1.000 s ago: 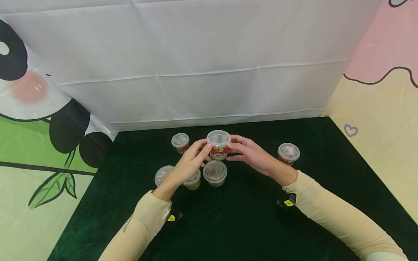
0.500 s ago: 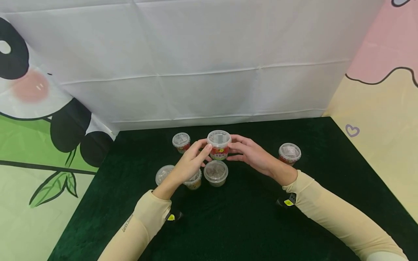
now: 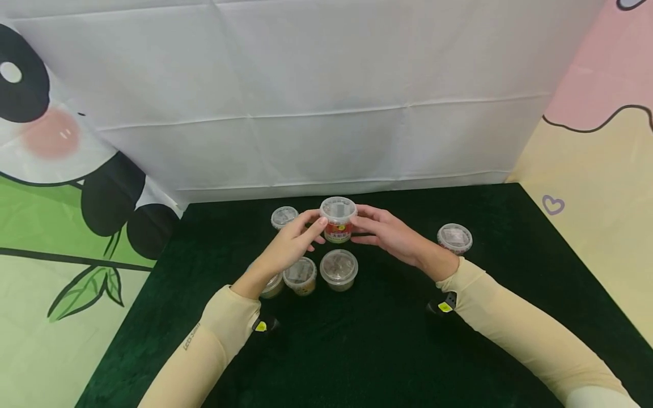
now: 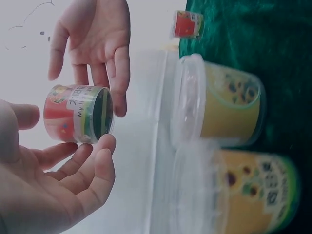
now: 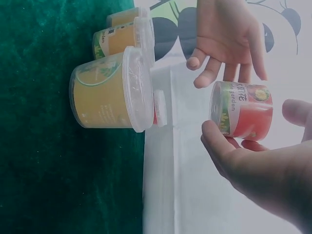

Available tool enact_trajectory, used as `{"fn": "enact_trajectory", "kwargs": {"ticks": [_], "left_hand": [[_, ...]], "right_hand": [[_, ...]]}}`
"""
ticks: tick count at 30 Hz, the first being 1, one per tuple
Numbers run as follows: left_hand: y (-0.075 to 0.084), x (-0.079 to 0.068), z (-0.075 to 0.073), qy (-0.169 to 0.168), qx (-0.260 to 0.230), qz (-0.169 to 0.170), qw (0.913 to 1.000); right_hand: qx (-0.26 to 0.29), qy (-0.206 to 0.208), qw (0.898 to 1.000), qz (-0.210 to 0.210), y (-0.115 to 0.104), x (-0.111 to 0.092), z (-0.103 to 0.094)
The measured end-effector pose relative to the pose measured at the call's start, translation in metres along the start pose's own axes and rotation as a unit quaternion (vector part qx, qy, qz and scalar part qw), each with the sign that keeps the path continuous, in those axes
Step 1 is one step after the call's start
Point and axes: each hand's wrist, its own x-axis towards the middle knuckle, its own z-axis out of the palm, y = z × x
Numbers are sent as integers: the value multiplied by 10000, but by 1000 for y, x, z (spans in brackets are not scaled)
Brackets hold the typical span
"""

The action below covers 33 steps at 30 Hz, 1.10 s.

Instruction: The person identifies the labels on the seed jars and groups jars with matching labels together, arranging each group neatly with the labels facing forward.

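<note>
A small clear-lidded plastic tub with a red label [image 3: 338, 220] is held upright, off the table, between both hands. My left hand [image 3: 291, 245] grips its left side, thumb toward the front. On the opposite side, my right hand [image 3: 391, 233] holds it with thumb and fingers. In the left wrist view, the red-labelled tub [image 4: 73, 114] sits between curled fingers of the two hands. Just below it in the head view stands a lidded tub [image 3: 339, 270], with a yellow-labelled tub [image 3: 300, 275] to its left. A third tub [image 3: 272, 287] is partly covered by my left wrist.
A red-labelled tub [image 3: 284, 216] stands at the back left, partly behind my left hand. Another lidded tub [image 3: 455, 238] stands at the right, near my right forearm. Dark green cloth [image 3: 357, 351] covers the table, and a white sheet [image 3: 326, 113] hangs behind it.
Both hands have shifted slightly up and left in the head view with the red-labelled tub. My left forearm has moved left, uncovering the yellow-labelled tub. The standing tubs keep their places.
</note>
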Motion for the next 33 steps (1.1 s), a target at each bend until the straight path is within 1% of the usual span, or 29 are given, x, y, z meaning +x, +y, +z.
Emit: {"fn": "enact_trajectory", "kwargs": {"ticks": [3,7,9,12,16,20,24,29,33], "left_hand": [[3,4,-9,-89,176,20,9998],[3,12,-23,-197,406,8,9990],[2,16,-30,-245,515,-45,9984],[-1,22,-40,-346,628,-210,9972],[-4,30,-50,-521,813,-396,9945],[-11,40,-56,-667,994,-599,9910],[-19,49,-59,-722,1064,-761,9888],[-31,57,-62,-733,1331,-774,9854],[-41,62,-62,-735,1681,-823,9796]], "right_hand": [[-73,12,10000,20,-1,6,0],[-142,156,9996,195,-3,16,0],[-170,219,9992,290,-4,22,-1],[-179,269,9986,416,-4,32,-2],[-213,355,9973,602,-2,47,-3],[-237,465,9953,820,3,64,-4],[-21,611,9926,1048,11,81,-4],[345,839,9871,1322,25,100,-1],[316,936,9840,1484,35,113,1]]}}
